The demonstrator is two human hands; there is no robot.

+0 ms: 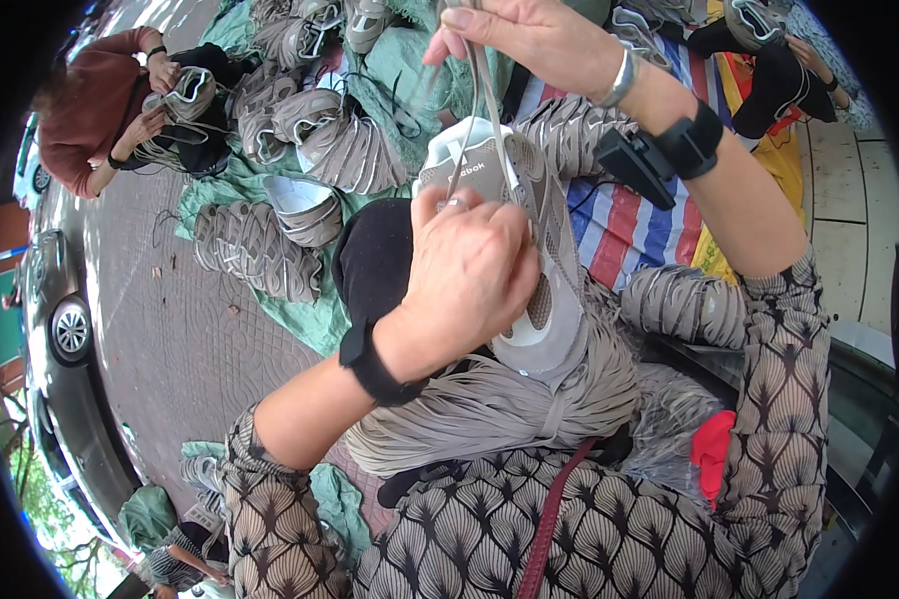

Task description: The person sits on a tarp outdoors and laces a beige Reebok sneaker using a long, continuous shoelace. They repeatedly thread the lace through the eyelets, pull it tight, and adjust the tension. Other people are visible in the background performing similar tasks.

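A grey-beige sneaker (559,329) with a white-lined collar rests in front of me, toe toward my body. My left hand (474,260) is closed over its lacing area, fingers curled; their tips and the thumb are hidden. Above the shoe, my right hand (529,38) pinches a flat grey shoelace (484,85) and holds it raised. One strand runs down to an eyelet near the collar, another to the fingers of my left hand. Under the toe, a thick bundle of loose grey laces (469,414) lies across my lap.
Nested sneakers (255,250) lie on green sacking (295,314) at the left, more at the back. Another stack (684,304) sits right on a striped sheet (609,225). Co-workers handle shoes at back left (105,110) and back right. Clear plastic (669,419) lies near my right arm.
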